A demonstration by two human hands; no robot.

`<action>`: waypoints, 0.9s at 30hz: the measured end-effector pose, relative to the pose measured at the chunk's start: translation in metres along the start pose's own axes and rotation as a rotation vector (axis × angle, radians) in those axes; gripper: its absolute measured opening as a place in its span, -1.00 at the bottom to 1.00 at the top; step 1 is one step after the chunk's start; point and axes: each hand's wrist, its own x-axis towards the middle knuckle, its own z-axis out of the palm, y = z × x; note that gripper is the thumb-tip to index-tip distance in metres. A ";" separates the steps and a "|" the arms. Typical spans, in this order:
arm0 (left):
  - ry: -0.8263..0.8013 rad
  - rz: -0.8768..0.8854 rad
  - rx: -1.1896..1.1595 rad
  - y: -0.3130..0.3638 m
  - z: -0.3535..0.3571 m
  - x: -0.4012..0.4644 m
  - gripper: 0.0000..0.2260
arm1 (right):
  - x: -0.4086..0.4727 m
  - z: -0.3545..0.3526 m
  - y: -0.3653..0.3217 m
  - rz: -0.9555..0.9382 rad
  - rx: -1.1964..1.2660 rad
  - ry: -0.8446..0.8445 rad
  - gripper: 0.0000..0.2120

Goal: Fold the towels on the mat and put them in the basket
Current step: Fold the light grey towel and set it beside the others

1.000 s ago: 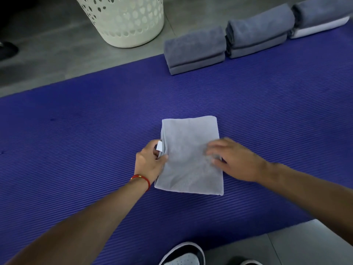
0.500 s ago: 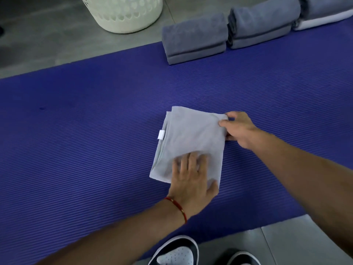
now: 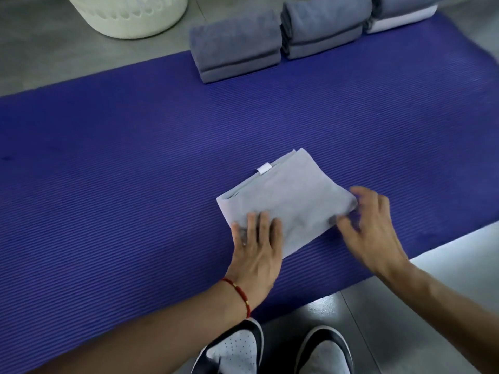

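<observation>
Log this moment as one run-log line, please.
stage: folding | left hand: flat on light grey towel | right hand: at towel's right edge, blurred | basket: not reached

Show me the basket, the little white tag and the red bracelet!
basket (image 3: 140, 21), head view, lower wall.
white tag (image 3: 264, 168), head view, its middle.
red bracelet (image 3: 240, 292), head view, cord on the left wrist.

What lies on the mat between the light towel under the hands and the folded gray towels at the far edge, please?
Nothing: in the head view, only bare mat separates the light towel from the gray towels.
</observation>
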 end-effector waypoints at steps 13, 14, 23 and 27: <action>-0.353 0.148 -0.588 -0.092 -0.061 -0.026 -0.61 | 0.022 -0.013 -0.004 -0.825 -0.638 -0.715 -0.34; -0.334 0.094 -0.645 -0.103 -0.057 -0.028 -0.69 | 0.016 -0.015 -0.007 -0.726 -0.594 -0.782 -0.33; 0.220 -0.539 -1.149 -0.104 -0.024 -0.002 -0.81 | 0.049 -0.003 -0.018 -0.048 -0.038 -0.518 -0.85; 0.268 -0.647 -0.996 -0.097 -0.022 0.016 -0.74 | 0.049 0.012 -0.021 0.030 -0.147 -0.386 -0.82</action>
